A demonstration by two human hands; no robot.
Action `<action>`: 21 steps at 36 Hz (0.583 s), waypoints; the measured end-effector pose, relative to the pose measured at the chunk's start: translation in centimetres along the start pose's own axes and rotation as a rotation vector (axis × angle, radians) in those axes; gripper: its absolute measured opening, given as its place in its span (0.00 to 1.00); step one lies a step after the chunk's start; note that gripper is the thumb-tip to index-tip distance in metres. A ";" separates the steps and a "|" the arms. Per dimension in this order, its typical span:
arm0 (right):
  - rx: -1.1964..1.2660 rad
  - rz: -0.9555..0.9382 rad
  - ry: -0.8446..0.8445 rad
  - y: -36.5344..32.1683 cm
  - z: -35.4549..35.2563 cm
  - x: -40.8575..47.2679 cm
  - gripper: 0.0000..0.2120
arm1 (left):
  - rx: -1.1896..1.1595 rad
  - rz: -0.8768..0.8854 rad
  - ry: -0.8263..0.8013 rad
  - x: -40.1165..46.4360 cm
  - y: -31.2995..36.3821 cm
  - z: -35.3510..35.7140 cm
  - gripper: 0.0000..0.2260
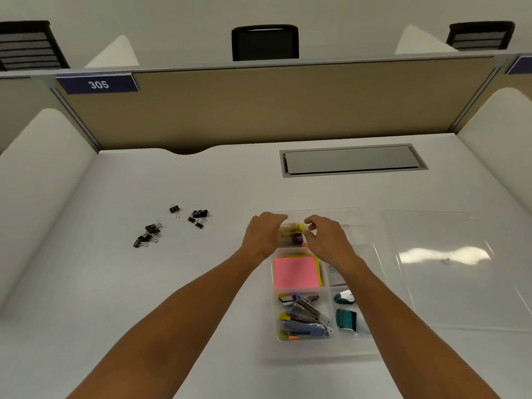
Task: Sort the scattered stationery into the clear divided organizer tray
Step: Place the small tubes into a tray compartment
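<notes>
The clear divided organizer tray [322, 348] lies on the white desk right of centre. Both hands hover over its far left compartment. My left hand [263, 233] grips the left end of a yellow highlighter [293, 226], and my right hand [325, 237] pinches its capped right end. A purple marker [296, 239] lies just below it in the same compartment. Pink sticky notes [296, 272] fill the middle left compartment. Staplers [305, 318] fill the near left one, teal items [345, 316] the near right. Several black binder clips [172, 226] lie scattered on the desk to the left.
A clear lid [460, 269] lies flat on the desk right of the tray. A grey cable hatch [352, 160] is set into the desk at the back. Beige partition panels close the desk at the back and white ones at both sides.
</notes>
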State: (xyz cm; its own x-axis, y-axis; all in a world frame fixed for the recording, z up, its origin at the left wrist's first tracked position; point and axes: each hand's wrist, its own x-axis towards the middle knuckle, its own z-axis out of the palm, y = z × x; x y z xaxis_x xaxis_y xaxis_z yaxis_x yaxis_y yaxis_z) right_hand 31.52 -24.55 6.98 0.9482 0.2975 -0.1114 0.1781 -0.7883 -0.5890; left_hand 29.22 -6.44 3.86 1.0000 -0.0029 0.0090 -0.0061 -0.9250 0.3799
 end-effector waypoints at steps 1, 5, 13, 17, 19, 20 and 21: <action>-0.001 -0.008 -0.001 -0.1 0.2 -0.1 0.15 | -0.069 0.004 0.021 -0.3 -0.2 0.0 0.19; 0.053 -0.058 -0.009 -0.7 0.9 -0.7 0.12 | -0.239 0.016 0.119 -2.3 -1.5 -0.3 0.18; 0.217 -0.192 0.009 -4.4 2.8 -2.1 0.15 | -0.264 -0.115 0.212 -8.1 -7.5 -1.0 0.16; 0.228 -0.262 -0.004 -6.6 4.5 -2.5 0.17 | -0.269 -0.199 0.267 -10.8 -10.6 -1.9 0.15; 0.228 -0.276 -0.038 -7.6 5.5 -2.7 0.19 | -0.271 -0.235 0.286 -11.9 -12.0 -2.3 0.15; 0.225 -0.283 -0.054 -8.1 6.1 -2.8 0.19 | -0.266 -0.250 0.297 -12.5 -12.8 -2.5 0.15; 0.217 -0.294 -0.066 -8.6 6.6 -2.9 0.19 | -0.259 -0.264 0.309 -13.0 -13.5 -2.7 0.15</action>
State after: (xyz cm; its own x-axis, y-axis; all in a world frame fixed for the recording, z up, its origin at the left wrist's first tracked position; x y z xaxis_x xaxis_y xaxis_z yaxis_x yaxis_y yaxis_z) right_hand 25.52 -15.11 7.06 0.8445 0.5341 0.0402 0.3737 -0.5338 -0.7586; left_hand 16.27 7.15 1.08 0.9190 0.3684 0.1406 0.2066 -0.7535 0.6241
